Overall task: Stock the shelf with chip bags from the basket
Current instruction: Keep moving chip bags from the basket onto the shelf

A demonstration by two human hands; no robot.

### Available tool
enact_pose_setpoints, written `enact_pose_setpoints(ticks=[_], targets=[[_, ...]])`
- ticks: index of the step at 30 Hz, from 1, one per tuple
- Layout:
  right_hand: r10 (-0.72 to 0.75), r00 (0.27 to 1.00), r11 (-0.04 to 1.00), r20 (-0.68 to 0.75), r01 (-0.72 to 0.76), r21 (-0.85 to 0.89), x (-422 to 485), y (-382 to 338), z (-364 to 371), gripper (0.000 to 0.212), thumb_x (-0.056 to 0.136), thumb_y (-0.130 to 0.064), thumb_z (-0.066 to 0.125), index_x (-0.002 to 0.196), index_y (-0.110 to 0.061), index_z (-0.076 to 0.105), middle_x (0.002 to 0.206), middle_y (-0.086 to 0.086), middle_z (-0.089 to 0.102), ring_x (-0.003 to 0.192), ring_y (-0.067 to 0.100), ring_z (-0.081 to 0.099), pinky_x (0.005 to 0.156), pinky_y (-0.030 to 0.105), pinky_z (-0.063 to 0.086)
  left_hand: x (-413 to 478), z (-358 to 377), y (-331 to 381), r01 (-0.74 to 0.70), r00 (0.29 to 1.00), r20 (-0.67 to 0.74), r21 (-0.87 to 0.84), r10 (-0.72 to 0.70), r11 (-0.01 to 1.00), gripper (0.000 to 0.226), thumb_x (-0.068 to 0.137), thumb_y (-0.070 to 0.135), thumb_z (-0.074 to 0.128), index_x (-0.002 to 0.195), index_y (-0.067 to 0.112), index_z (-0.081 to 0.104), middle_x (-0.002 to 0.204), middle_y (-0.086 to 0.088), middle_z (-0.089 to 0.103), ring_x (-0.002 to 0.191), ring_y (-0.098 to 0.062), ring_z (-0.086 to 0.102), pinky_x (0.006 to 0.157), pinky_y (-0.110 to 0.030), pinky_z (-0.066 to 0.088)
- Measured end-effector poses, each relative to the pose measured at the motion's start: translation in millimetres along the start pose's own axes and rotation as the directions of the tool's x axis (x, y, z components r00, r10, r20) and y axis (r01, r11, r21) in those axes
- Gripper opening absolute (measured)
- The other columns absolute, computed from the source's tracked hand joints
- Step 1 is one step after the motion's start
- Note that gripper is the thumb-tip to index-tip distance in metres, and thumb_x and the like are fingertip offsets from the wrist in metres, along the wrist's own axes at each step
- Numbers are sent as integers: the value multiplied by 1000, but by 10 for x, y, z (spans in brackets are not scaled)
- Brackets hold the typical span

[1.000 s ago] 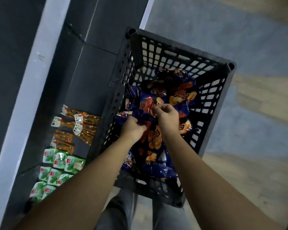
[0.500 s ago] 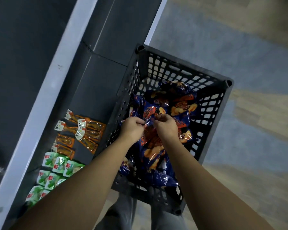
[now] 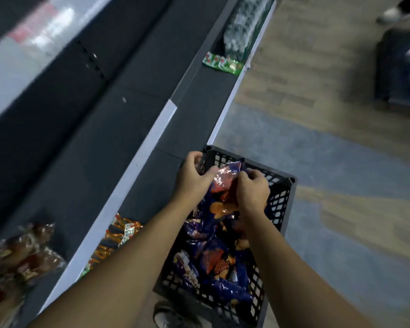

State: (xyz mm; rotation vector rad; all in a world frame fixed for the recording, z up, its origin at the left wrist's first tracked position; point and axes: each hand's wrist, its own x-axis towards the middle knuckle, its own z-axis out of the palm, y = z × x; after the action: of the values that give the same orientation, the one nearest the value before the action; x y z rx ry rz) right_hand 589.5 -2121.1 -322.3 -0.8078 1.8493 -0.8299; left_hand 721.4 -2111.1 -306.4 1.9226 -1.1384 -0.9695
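Both hands, left hand [image 3: 191,178] and right hand [image 3: 252,190], pinch a blue chip bag [image 3: 225,185] above the black basket [image 3: 282,209], lower centre; the dark shelf [image 3: 194,110] alongside looks blurred.

Lifted one chip bag [image 3: 225,183] up from the pile [image 3: 213,261] with the left hand [image 3: 192,176] and right hand [image 3: 252,190], from low in the basket [image 3: 279,202] to its far rim. Swung the view up along the shelf [image 3: 199,110], bringing in green packets [image 3: 223,62] far off and brown bags [image 3: 21,256] at lower left.
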Motion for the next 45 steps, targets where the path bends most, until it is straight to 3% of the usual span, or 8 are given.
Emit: enact_pose_setpoints(ticks=[4, 12, 16, 21, 26, 37, 40, 45], targets=[[-87, 993, 975, -84, 102, 197, -209, -722, -84, 12, 89, -24, 56, 79, -23, 62, 83, 1, 71, 82, 24, 69, 75, 43, 59, -162, -383, 596, -44, 998, -44, -113, 39, 993, 31, 86, 40, 70, 108, 28, 52, 98, 15, 60, 90, -4, 60, 76, -21, 48], [-331, 940, 835, -88, 335, 436, -889, -2065, 51, 13, 81, -27, 61, 70, -21, 62, 72, -3, 64, 68, 14, 58, 70, 39, 53, -348, -1430, 1431, -313, 932, -249, -185, 264, 932, 21, 82, 38, 68, 99, 28, 61, 94, 8, 70, 87, -6, 67, 78, -30, 54], [-444, 896, 767, -20, 391, 508, -1427, -2522, 341, 9, 85, -22, 62, 79, -21, 68, 73, -7, 67, 67, 9, 60, 70, 32, 52, -554, -2118, 1598, -381, 861, -402, -106, 311, 918, 18, 89, 29, 67, 105, 27, 61, 95, 15, 67, 87, 6, 61, 74, -11, 46], [-552, 822, 724, 138, 391, 568, -2185, -2804, 844, 10, 86, -24, 61, 87, -21, 70, 80, -5, 71, 73, 9, 64, 73, 34, 55, -863, -2970, 1478, -381, 797, -542, -105, 268, 919, 17, 92, 29, 64, 108, 25, 58, 97, 11, 68, 90, -1, 64, 79, -22, 51], [-612, 719, 712, 331, 318, 626, -3029, -2895, 1389, 10, 93, -21, 60, 96, -18, 69, 86, -4, 72, 75, 8, 66, 68, 27, 52, -1306, -3763, 1217, -358, 661, -721, -59, 208, 932, 12, 94, 22, 63, 103, 27, 58, 93, 14, 67, 82, 9, 61, 70, -7, 45], [-612, 346, 791, 711, 275, 547, -4922, -2287, 2508, 18, 92, -13, 55, 96, -17, 72, 90, -2, 75, 85, 15, 70, 76, 33, 58, -2558, -5023, 163, -165, 199, -975, -138, -104, 977, 28, 95, 15, 61, 117, 14, 45, 93, 16, 54, 78, 17, 54, 71, -8, 39], [-563, 273, 822, 780, 286, 493, -5296, -1962, 2732, 18, 93, -12, 57, 94, -24, 71, 90, -6, 74, 88, 16, 71, 79, 36, 60, -2875, -5161, -75, -9, 101, -977, -189, -187, 982, 33, 96, 17, 58, 125, 8, 48, 103, 3, 59, 89, -6, 59, 81, -20, 42], [-526, 234, 830, 818, 350, 433, -5624, -1553, 2959, 26, 91, -3, 55, 93, -26, 68, 84, -11, 68, 81, 13, 65, 70, 20, 53, -3126, -5271, -452, 316, 113, -950, -243, -291, 917, 38, 93, 19, 59, 129, 7, 55, 131, -17, 45, 121, -35, 47, 103, -36, 38]])
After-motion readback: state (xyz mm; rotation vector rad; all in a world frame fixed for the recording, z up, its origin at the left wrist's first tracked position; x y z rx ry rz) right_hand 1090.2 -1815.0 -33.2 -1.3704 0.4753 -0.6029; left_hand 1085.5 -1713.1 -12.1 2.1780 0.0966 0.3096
